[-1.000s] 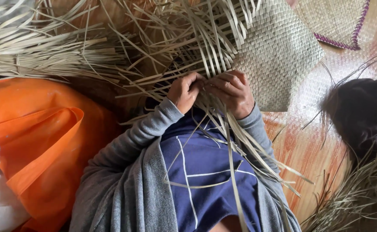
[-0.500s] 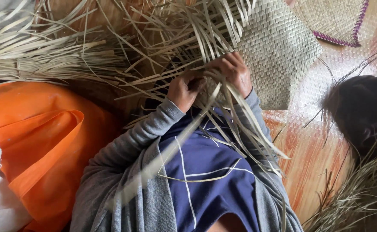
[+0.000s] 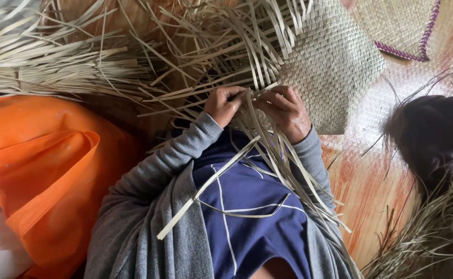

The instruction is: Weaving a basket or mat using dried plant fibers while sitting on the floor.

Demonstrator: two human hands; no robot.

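Two strips (image 3: 252, 111) are pinched between left hand (image 3: 225, 105) and right hand (image 3: 287, 110) at the woven mat (image 3: 335, 67) edge; crossings should be kept tight, flat.

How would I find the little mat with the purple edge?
Start at the big woven mat the two hands are working on, and look past it to the top right corner. A smaller woven mat lies there on the floor. It alone has a purple border; everything around it is plain straw colour.

Woven mat (image 3: 335, 62) dry matt straw; loose strips (image 3: 267, 155) stiff, pale; orange bag (image 3: 45, 170) smooth plastic
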